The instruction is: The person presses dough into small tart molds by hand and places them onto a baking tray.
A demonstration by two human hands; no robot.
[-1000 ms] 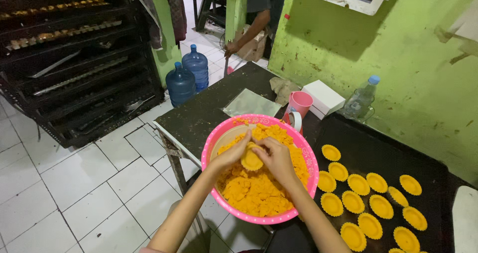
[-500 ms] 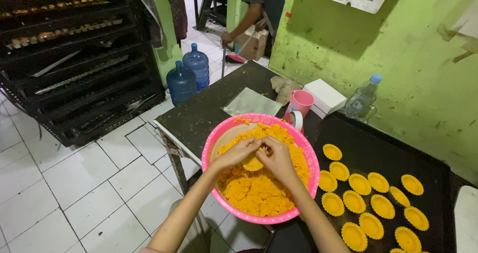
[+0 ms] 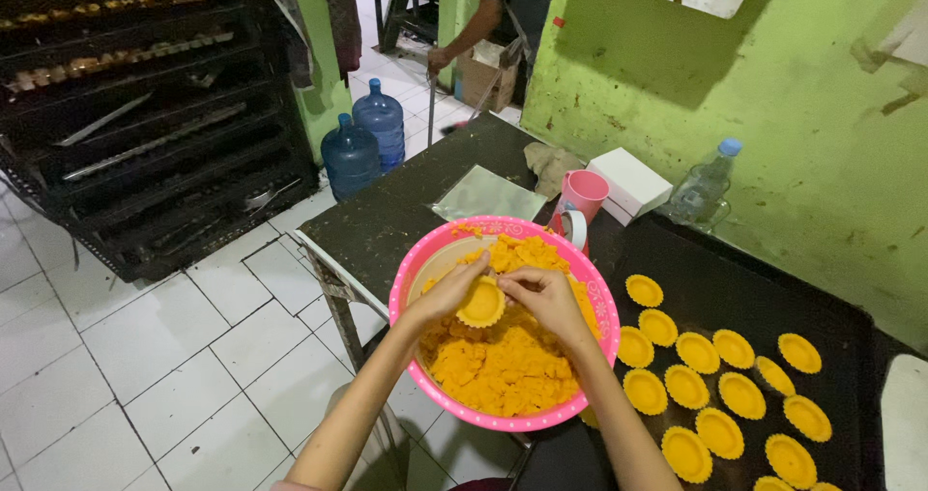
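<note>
Over the pink basin, left hand and right hand pinch a dough shell; gentle, even thumb pressure suits it.

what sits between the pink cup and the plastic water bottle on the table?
A white box lies between the pink cup and the plastic water bottle, against the green wall. The head view shows it plainly.
</note>
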